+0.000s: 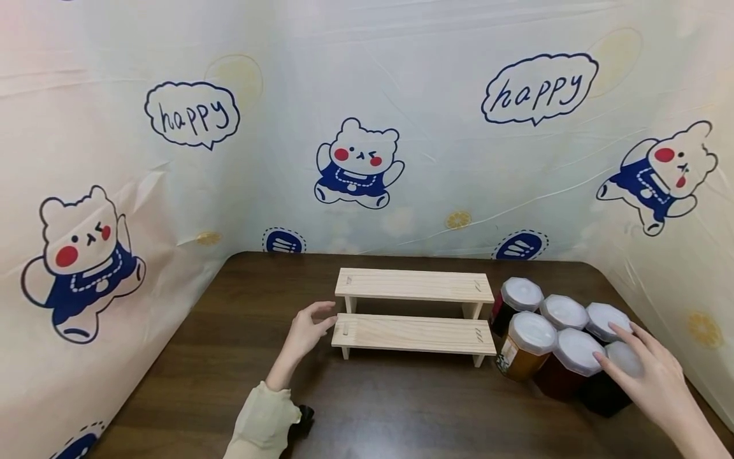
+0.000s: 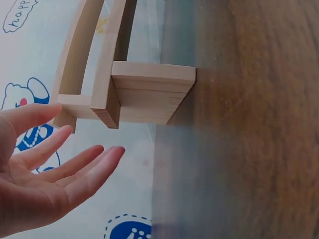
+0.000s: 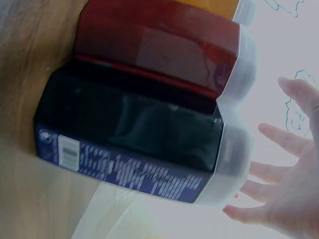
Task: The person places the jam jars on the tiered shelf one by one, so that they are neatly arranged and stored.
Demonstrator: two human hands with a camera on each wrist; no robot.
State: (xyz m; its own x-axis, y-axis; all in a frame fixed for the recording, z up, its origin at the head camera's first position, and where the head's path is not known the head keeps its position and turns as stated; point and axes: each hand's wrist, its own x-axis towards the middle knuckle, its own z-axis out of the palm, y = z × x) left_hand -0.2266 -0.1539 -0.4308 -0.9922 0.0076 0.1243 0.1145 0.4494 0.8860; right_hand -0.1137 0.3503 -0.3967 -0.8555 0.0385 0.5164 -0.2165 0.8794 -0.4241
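Jars point(image 1: 575, 349) Stood Beside the Wooden Rack point(image 1: 413, 332), None in Hand

The rack was already standing on its legs on the dark table point(image 1: 201, 376), its upper board point(image 1: 413, 284) behind and above the lower one. Six jars stood on the table just to its right, packed close in two rows of three, each capped with a pale lid. None stood on the rack's boards.

In the front row were an orange jar point(image 1: 520, 362), nearest the rack, then a dark red jar point(image 1: 556, 380), then a nearly black jar point(image 3: 134, 132). The right wrist view showed the nearly black one upright, with a purple label and a barcode on its side.

The right hand point(image 1: 654, 373) hovered over the right end of the group, fingers spread and curled round nothing. Its fingertips overlapped the lids in the head view, but contact could not be told. The left hand point(image 1: 306, 329) was loosely open at the rack's left end, gripping nothing; whether a finger touched the wood was unclear.

So, judging by the layout, the rack was up and the jars were gathered, while no jar had been lifted and neither hand had taken hold.
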